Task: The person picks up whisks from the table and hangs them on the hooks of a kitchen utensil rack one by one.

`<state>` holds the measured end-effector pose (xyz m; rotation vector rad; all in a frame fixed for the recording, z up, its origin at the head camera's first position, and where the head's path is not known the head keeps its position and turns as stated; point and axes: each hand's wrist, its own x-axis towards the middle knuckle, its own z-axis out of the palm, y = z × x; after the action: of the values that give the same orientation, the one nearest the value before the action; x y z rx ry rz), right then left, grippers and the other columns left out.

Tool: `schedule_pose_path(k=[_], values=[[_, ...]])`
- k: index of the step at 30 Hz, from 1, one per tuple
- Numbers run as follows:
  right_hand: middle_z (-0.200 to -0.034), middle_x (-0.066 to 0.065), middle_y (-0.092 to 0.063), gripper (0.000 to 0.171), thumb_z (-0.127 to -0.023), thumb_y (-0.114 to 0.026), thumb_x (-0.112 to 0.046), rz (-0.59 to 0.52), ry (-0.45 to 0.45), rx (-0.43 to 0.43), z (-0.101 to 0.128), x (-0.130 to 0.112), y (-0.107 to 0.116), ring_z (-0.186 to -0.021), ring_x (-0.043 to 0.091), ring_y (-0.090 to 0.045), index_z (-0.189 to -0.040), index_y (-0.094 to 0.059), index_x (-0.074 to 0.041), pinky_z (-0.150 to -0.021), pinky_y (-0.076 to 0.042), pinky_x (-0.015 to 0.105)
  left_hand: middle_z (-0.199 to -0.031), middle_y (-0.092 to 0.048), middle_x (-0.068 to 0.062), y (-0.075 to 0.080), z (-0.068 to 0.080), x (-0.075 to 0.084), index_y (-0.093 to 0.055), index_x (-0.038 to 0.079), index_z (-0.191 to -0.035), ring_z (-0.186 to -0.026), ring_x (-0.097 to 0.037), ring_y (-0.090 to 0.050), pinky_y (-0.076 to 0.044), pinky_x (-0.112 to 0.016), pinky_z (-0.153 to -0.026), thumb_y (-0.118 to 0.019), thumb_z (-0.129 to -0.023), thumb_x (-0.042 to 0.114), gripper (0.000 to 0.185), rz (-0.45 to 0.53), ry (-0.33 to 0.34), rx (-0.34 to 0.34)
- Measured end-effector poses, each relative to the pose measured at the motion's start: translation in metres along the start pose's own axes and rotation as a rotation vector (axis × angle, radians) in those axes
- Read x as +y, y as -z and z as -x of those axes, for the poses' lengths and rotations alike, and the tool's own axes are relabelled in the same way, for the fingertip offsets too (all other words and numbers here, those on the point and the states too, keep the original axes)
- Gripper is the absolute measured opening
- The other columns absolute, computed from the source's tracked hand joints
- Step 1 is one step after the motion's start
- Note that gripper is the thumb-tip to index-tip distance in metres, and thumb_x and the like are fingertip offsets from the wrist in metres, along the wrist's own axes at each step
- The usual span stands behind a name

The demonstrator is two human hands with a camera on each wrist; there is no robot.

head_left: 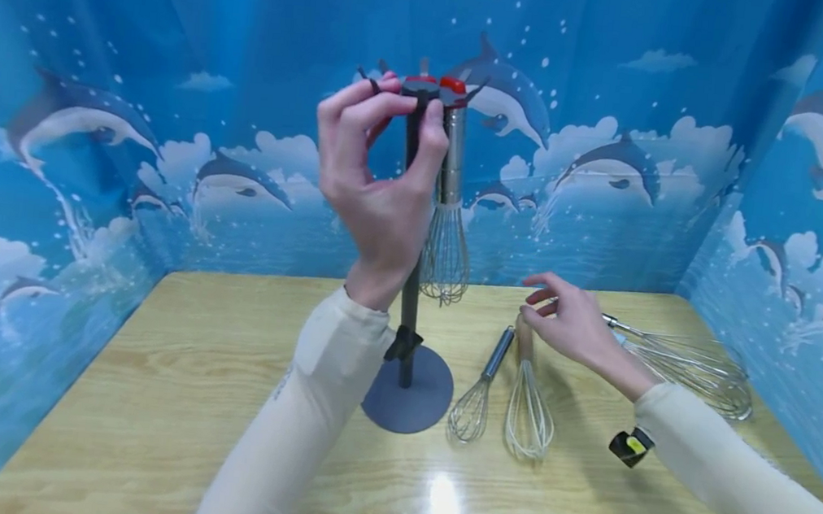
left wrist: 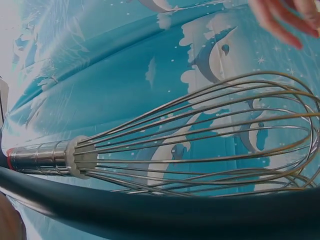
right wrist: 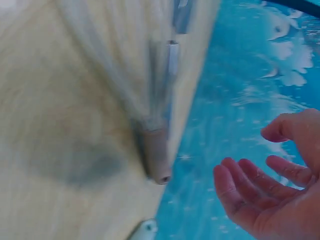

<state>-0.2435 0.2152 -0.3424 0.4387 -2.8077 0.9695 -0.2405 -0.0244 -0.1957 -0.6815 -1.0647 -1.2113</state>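
A light wooden surface [head_left: 171, 399] with visible grain fills the lower part of the head view. A bright patch of light [head_left: 443, 505] reflects off it near the front edge. Blue cloth backdrops close it in on three sides: a back wall [head_left: 253, 47], a left wall [head_left: 12, 198] and a right wall [head_left: 815, 178]. The cloth is printed with leaping dolphins [head_left: 71, 121], white clouds [head_left: 679, 142] and small bubbles, and it hangs in soft folds.

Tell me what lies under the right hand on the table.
Under the right hand lie the top of the wooden-handled whisk and the handle end of the large wire whisk. The hand covers that large whisk's handle, so any contact cannot be seen.
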Motion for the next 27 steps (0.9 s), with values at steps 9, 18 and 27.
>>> schedule_pose_path(k=[9,18,27], values=[[-0.109,0.026,-0.073,0.043,-0.096,-0.062,-0.023,0.143,-0.061,-0.071,-0.001,0.027,-0.023,-0.094,0.04,-0.073,-0.132,-0.059,0.001,-0.084,-0.059,0.056,-0.109,-0.06,-0.029,0.0,0.0,-0.002,-0.07,-0.008,-0.098,-0.109,-0.033,-0.063,-0.059,-0.031,-0.098,-0.075,-0.088,0.003,0.015,-0.103,-0.065,-0.024],[-0.094,0.022,-0.075,0.044,-0.092,-0.066,-0.019,0.161,-0.1,-0.155,-0.004,0.038,-0.033,-0.078,0.032,-0.072,-0.127,-0.06,0.007,-0.072,-0.06,0.045,-0.119,-0.049,-0.036,0.003,0.002,-0.002,-0.07,-0.012,-0.098,-0.117,-0.037,-0.064,-0.055,-0.04,-0.109,-0.071,-0.087,-0.003,0.013,-0.025,-0.052,-0.001],[-0.088,0.02,-0.077,0.049,-0.092,-0.064,-0.014,0.0,-0.188,-0.236,-0.004,0.041,-0.034,-0.054,0.019,-0.069,-0.133,-0.054,0.01,-0.05,-0.059,0.032,-0.125,-0.047,-0.033,0.011,0.0,-0.003,-0.06,-0.014,-0.106,-0.116,-0.034,-0.064,-0.059,-0.048,-0.101,-0.067,-0.087,0.0,0.025,0.086,0.102,0.063]])
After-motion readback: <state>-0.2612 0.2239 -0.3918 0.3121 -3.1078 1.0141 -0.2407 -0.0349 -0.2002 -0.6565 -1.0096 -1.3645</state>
